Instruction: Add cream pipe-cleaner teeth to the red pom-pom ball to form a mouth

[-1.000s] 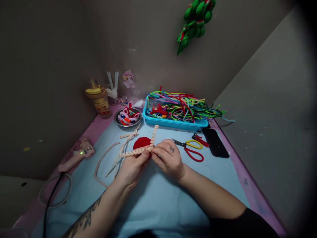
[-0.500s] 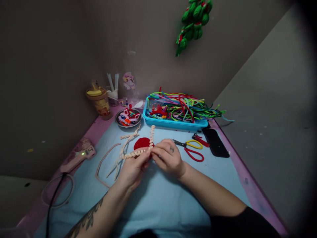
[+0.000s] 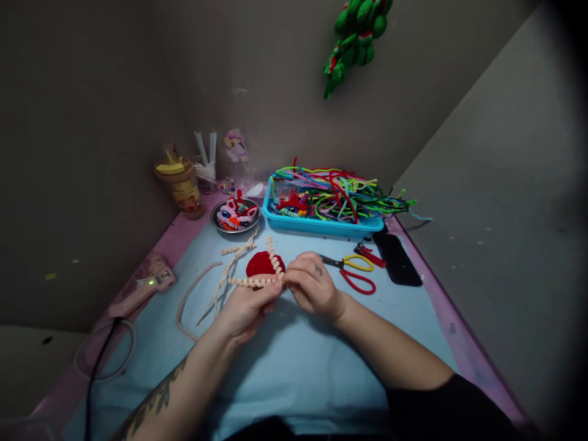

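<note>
Over the light blue cloth, my left hand [image 3: 250, 306] pinches a cream twisted pipe cleaner [image 3: 252, 282] between thumb and fingers. One coiled length runs left from the pinch, and another leans up and away. Close against it on the right, my right hand [image 3: 313, 288] is closed, its fingertips pressed on the same pipe cleaner where the two lengths meet. Just behind the hands lies a round red piece [image 3: 264, 264], partly covered by the coils. Loose cream strands [image 3: 225, 285] and a pale bent pipe cleaner [image 3: 186, 300] rest to the left.
Scissors [image 3: 346, 266] with yellow and red handles lie right of my hands, near a red-handled tool [image 3: 371, 256] and a black phone [image 3: 397, 260]. Behind stand a blue tray [image 3: 321, 226] of pipe cleaners and a metal bowl [image 3: 235, 230]. A pink glue gun [image 3: 144, 285] sits left.
The upright coiled length has tipped to the left and now crosses the red piece. Both hands stay pinched together at the joint. The whole view has shifted slightly.
</note>
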The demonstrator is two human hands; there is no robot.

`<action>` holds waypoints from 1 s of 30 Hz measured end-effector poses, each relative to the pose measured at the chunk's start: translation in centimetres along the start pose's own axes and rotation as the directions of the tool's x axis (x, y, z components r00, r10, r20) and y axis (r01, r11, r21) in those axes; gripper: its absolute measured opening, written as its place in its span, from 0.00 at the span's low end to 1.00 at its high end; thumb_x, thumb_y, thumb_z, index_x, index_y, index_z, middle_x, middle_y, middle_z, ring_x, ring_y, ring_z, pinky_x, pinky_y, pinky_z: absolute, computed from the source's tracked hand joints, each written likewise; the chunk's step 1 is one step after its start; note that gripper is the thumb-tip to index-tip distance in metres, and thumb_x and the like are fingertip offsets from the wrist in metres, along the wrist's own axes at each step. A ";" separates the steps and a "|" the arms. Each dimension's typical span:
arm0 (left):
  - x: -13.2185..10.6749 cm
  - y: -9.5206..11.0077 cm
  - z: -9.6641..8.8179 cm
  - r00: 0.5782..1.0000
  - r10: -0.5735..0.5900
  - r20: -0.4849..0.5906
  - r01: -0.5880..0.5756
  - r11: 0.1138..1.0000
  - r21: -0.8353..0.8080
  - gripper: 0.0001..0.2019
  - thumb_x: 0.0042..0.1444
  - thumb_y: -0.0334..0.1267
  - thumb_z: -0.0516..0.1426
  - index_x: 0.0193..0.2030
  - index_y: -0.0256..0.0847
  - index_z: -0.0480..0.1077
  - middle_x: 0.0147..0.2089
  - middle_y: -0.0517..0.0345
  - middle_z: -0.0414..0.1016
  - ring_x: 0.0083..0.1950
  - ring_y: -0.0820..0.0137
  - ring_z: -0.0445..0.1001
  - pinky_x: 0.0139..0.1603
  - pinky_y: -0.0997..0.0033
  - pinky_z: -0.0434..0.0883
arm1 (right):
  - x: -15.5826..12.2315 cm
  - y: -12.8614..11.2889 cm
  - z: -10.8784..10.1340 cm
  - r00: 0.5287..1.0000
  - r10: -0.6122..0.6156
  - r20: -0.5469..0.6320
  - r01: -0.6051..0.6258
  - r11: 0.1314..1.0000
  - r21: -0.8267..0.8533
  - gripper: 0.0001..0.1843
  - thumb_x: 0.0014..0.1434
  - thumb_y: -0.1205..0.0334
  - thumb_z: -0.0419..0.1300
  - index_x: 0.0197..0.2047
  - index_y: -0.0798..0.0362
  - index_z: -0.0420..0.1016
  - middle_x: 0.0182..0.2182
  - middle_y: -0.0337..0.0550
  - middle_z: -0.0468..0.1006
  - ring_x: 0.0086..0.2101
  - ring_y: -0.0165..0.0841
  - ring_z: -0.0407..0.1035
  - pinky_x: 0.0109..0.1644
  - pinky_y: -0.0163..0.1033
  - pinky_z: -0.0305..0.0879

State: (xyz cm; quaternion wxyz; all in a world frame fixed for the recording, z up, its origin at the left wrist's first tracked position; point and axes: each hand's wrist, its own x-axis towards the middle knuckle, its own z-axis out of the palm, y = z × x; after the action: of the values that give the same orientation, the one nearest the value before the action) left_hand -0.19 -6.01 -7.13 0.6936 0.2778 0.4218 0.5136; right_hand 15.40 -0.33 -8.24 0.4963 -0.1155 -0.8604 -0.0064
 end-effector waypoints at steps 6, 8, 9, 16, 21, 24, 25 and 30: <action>0.2 -0.4 -0.4 0.999 0.001 0.052 -0.004 0.999 0.046 0.23 0.35 0.47 0.72 0.19 0.35 0.65 0.19 0.66 0.57 0.22 0.81 0.52 0.20 0.77 0.48 | 0.1 0.2 -0.3 0.999 -0.014 0.041 0.013 0.999 0.038 0.13 0.57 0.77 0.52 0.44 0.54 0.69 0.32 0.46 0.74 0.35 0.35 0.67 0.41 0.44 0.68; 0.3 -0.6 -0.3 1.000 0.009 0.024 -0.009 1.000 0.025 0.23 0.35 0.47 0.72 0.20 0.35 0.65 0.20 0.66 0.58 0.21 0.81 0.52 0.20 0.77 0.49 | -0.1 0.5 -0.3 0.999 -0.027 0.022 0.026 0.999 0.032 0.13 0.58 0.77 0.53 0.44 0.56 0.70 0.32 0.47 0.74 0.35 0.35 0.67 0.41 0.44 0.68; 0.4 -0.7 -0.3 1.000 0.021 0.003 -0.021 1.000 0.015 0.22 0.35 0.47 0.72 0.21 0.35 0.66 0.20 0.66 0.58 0.21 0.81 0.53 0.20 0.77 0.49 | -0.2 0.6 -0.3 0.999 -0.031 0.014 0.030 0.999 0.024 0.13 0.58 0.76 0.54 0.45 0.56 0.71 0.32 0.47 0.75 0.35 0.35 0.67 0.41 0.44 0.68; 0.5 -0.5 -1.3 0.988 0.138 -0.064 -0.132 0.987 0.096 0.19 0.43 0.46 0.69 0.37 0.36 0.74 0.27 0.60 0.72 0.25 0.77 0.65 0.24 0.78 0.60 | 0.1 0.5 -0.7 0.999 0.053 -0.013 -0.052 0.996 0.070 0.15 0.59 0.72 0.58 0.50 0.53 0.72 0.35 0.46 0.78 0.36 0.35 0.70 0.42 0.44 0.69; -0.2 0.5 -2.9 0.992 0.120 -0.047 -0.099 0.941 0.324 0.18 0.46 0.49 0.67 0.37 0.39 0.73 0.25 0.62 0.71 0.25 0.73 0.68 0.25 0.75 0.64 | 0.9 0.0 -0.6 0.797 0.595 0.109 -0.588 0.721 0.366 0.12 0.57 0.63 0.61 0.46 0.51 0.73 0.33 0.42 0.75 0.32 0.32 0.69 0.36 0.40 0.66; -0.5 0.9 -3.5 0.996 0.065 0.064 -0.087 0.884 0.460 0.14 0.48 0.48 0.65 0.34 0.39 0.74 0.27 0.60 0.72 0.25 0.73 0.67 0.26 0.73 0.65 | 1.2 0.0 0.0 0.484 0.729 0.485 -0.807 0.156 0.570 0.23 0.52 0.52 0.66 0.48 0.53 0.69 0.23 0.32 0.68 0.21 0.25 0.59 0.24 0.32 0.55; -0.5 1.0 -3.7 0.994 0.038 0.102 -0.083 0.872 0.482 0.14 0.48 0.48 0.65 0.34 0.39 0.74 0.28 0.59 0.72 0.25 0.73 0.67 0.25 0.73 0.65 | 1.2 -0.1 0.2 0.416 0.713 0.565 -0.811 0.009 0.586 0.25 0.50 0.49 0.67 0.47 0.54 0.69 0.20 0.29 0.64 0.18 0.23 0.55 0.21 0.31 0.50; -0.5 1.0 -4.3 0.979 -0.063 0.196 -0.040 0.874 0.484 0.15 0.47 0.47 0.65 0.34 0.38 0.74 0.29 0.58 0.71 0.26 0.74 0.66 0.25 0.73 0.65 | 0.8 0.0 0.4 0.315 0.669 0.673 -0.801 -0.193 0.566 0.24 0.44 0.49 0.72 0.36 0.53 0.69 0.18 0.27 0.65 0.15 0.20 0.51 0.17 0.29 0.43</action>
State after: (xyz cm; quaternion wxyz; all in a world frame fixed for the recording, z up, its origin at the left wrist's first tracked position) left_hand -4.53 -6.37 -8.25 0.6447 0.4919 0.4646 0.3558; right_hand 14.68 -0.17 -7.75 0.3202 -0.3219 -0.5120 0.7292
